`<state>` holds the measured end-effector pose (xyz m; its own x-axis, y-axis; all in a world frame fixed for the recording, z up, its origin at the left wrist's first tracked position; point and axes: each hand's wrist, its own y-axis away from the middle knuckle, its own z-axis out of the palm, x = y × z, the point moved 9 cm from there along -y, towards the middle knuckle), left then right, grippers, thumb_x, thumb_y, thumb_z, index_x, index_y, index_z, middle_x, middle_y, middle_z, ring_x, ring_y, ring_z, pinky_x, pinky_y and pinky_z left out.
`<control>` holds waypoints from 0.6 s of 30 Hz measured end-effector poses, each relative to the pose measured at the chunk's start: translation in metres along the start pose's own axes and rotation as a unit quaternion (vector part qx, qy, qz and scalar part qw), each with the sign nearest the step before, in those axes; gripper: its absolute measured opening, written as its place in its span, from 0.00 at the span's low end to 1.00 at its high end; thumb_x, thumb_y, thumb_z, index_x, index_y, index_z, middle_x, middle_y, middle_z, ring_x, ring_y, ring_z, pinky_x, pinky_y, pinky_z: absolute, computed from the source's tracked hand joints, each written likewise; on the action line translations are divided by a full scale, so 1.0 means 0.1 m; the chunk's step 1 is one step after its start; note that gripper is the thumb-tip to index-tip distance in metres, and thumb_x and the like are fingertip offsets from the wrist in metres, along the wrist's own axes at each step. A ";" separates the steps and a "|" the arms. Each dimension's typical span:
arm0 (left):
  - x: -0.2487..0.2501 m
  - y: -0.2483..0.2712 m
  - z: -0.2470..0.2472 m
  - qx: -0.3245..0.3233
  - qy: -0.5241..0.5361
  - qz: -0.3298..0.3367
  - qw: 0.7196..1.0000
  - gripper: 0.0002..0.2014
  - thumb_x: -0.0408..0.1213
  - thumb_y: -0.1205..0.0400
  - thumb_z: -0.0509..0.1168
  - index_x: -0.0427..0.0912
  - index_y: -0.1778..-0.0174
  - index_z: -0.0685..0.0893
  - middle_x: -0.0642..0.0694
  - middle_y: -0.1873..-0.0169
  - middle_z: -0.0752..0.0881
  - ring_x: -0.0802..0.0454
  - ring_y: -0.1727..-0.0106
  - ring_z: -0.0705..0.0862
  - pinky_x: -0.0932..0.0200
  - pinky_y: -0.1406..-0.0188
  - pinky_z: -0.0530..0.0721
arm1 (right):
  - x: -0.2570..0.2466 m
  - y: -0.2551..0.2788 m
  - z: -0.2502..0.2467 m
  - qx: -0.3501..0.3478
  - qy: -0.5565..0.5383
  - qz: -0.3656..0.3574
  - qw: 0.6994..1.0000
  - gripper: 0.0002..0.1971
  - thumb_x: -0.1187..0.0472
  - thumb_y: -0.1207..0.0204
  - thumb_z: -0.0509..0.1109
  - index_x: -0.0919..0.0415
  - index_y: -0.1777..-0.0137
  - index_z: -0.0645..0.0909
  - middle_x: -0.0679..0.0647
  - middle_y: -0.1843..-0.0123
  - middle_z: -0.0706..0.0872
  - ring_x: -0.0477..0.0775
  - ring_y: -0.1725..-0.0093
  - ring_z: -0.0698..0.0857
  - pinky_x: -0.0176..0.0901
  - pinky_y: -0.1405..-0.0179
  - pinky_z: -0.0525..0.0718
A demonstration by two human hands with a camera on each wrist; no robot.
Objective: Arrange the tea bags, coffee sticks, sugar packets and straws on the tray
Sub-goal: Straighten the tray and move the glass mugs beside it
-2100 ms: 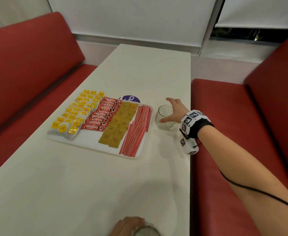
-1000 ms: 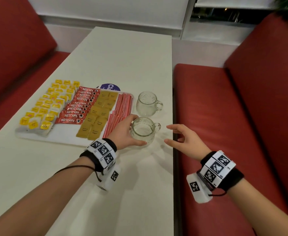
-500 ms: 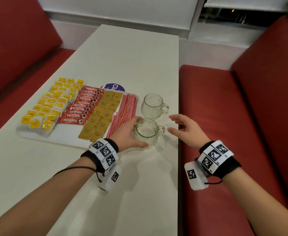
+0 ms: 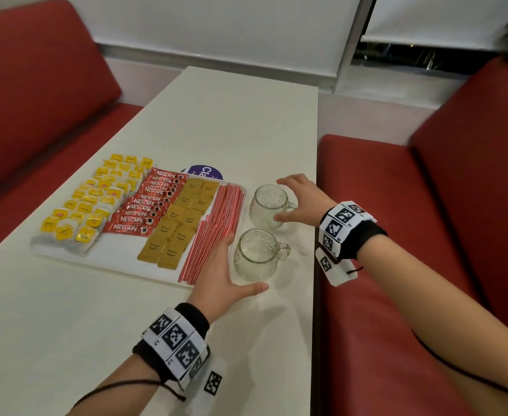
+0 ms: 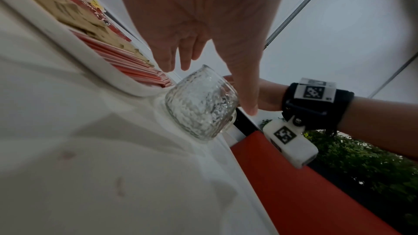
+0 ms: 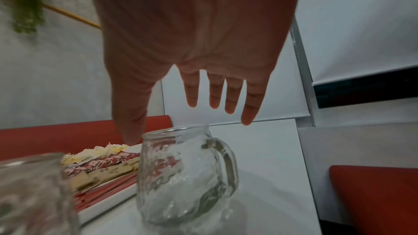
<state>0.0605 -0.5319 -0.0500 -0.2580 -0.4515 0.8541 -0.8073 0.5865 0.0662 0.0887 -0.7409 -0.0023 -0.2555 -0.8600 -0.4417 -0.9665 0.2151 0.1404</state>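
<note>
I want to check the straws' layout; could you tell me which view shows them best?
The head view: the straws lie in full along the tray's right edge. The left wrist view shows only their ends, the right wrist view a blurred strip.

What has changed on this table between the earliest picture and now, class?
A second glass mug now stands nearer than the first mug. The left hand opens beside it; the right hand has come back around the first. The tray and its rows are unchanged.
</note>
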 end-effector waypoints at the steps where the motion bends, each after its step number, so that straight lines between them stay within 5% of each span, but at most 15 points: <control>1: -0.01 0.00 0.01 0.000 0.000 -0.002 1.000 0.55 0.53 0.38 0.81 0.47 0.19 0.57 0.53 0.21 0.63 0.57 0.21 0.62 0.52 0.22 0.64 | 0.00 -0.06 0.02 -0.013 0.006 0.001 1.000 0.45 0.51 0.35 0.80 0.54 0.20 0.60 0.56 0.22 0.62 0.58 0.23 0.64 0.49 0.24 0.65; 6: -0.05 -0.05 0.02 0.003 -0.006 -0.011 1.000 0.55 0.52 0.40 0.82 0.48 0.20 0.59 0.53 0.22 0.66 0.56 0.22 0.65 0.50 0.22 0.66 | -0.01 -0.25 0.09 -0.056 0.002 0.000 0.998 0.52 0.53 0.37 0.82 0.53 0.18 0.53 0.56 0.20 0.60 0.57 0.22 0.64 0.47 0.24 0.65; 11: -0.05 -0.10 0.04 0.000 -0.002 -0.009 1.000 0.53 0.51 0.39 0.82 0.48 0.21 0.61 0.53 0.23 0.67 0.55 0.24 0.66 0.53 0.23 0.67 | -0.01 -0.35 0.19 -0.063 0.010 -0.001 0.998 0.46 0.56 0.37 0.82 0.55 0.21 0.61 0.56 0.26 0.72 0.55 0.28 0.72 0.43 0.30 0.68; 18: -0.07 -0.16 0.06 0.000 0.001 -0.003 1.000 0.52 0.51 0.40 0.82 0.47 0.22 0.64 0.52 0.26 0.71 0.56 0.26 0.69 0.49 0.24 0.69 | 0.01 -0.39 0.19 -0.052 0.003 -0.004 0.999 0.45 0.55 0.37 0.82 0.55 0.22 0.63 0.55 0.28 0.74 0.55 0.30 0.74 0.44 0.32 0.70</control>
<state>0.0715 -0.5423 -0.0599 -0.2519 -0.4529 0.8552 -0.8087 0.5839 0.0710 0.1255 -0.7409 -0.0250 -0.2481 -0.8644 -0.4373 -0.9603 0.1602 0.2282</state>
